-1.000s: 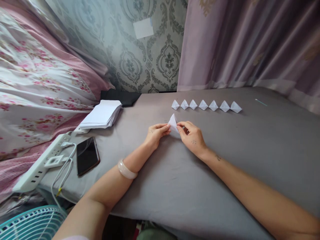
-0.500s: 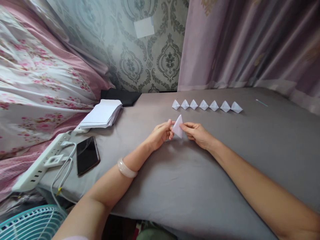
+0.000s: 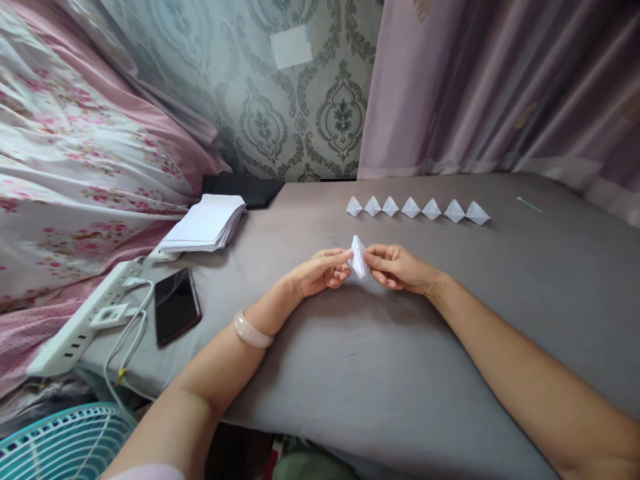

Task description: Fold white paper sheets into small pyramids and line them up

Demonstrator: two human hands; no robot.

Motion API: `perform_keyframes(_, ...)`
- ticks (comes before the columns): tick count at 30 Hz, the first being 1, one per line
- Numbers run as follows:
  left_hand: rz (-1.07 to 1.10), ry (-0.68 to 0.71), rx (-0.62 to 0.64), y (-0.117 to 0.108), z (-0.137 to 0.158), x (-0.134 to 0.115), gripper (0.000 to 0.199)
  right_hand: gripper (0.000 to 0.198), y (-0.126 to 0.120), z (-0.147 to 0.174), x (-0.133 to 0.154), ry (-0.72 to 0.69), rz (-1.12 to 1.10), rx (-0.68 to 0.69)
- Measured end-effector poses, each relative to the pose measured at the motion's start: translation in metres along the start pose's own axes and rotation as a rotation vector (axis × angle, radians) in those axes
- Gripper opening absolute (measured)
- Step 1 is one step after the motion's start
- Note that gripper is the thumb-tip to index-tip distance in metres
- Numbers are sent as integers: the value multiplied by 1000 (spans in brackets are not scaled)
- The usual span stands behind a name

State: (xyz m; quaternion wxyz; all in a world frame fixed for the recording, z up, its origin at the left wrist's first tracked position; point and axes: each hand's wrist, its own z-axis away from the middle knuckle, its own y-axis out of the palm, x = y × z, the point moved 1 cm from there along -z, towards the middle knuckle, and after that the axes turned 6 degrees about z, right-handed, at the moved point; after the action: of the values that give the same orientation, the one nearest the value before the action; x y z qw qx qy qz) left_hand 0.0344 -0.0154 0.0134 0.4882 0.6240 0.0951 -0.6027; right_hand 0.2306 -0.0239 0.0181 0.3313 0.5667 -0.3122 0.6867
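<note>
A small white folded paper [image 3: 358, 259] stands upright between my hands, a little above the grey-covered table. My left hand [image 3: 324, 270] pinches its left edge between thumb and fingers. On the other side, my right hand [image 3: 397, 267] grips the right edge the same way. The paper's layers part slightly down the middle, facing me. Beyond my hands, several folded paper boats [image 3: 411, 208] sit in a row, each with a pointed peak.
To the left lie a stack of white paper [image 3: 203, 223], a black phone [image 3: 176, 307] and a white power strip [image 3: 85, 320] with cables. A black folded item [image 3: 257, 192] is behind the stack. A teal fan [image 3: 65, 443] stands at the lower left. A thin stick [image 3: 529, 204] lies far right.
The folded paper has turned from a flat triangular face to a narrower, slightly opened shape. My left fingers have closed onto its edge. The view has shifted slightly.
</note>
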Motion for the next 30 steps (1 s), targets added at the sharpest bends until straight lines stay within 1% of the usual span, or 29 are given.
perform_keyframes(4,-74,-55,59,3,4,-1,41,38,0,0,0,-1,14,18)
perform_keyframes(7,-109,-75,68,1,5,-1,39,39,-1,0,-2,0,17,33)
perform_keyframes(10,-149,-34,-1,-5,4,-3,35,39,-5,-1,-4,12,17,36)
perform_keyframes(14,-319,67,-133,-12,2,-6,34,39,-9,-2,-5,17,56,-19)
perform_keyframes(17,-408,159,-191,-13,-1,-4,33,42,-7,-5,-7,-10,174,-128)
perform_keyframes(20,-389,288,-221,-13,-6,2,32,41,-4,-10,-10,-67,304,-294)
perform_keyframes(22,-356,371,-233,-14,-9,5,31,39,-1,-14,-13,-139,341,-403)
perform_keyframes(26,-298,505,-258,-12,-11,7,30,30,6,-16,-14,-333,314,-559)
perform_keyframes(30,-269,596,-295,-7,-12,6,30,31,12,-18,-12,-388,251,-682)
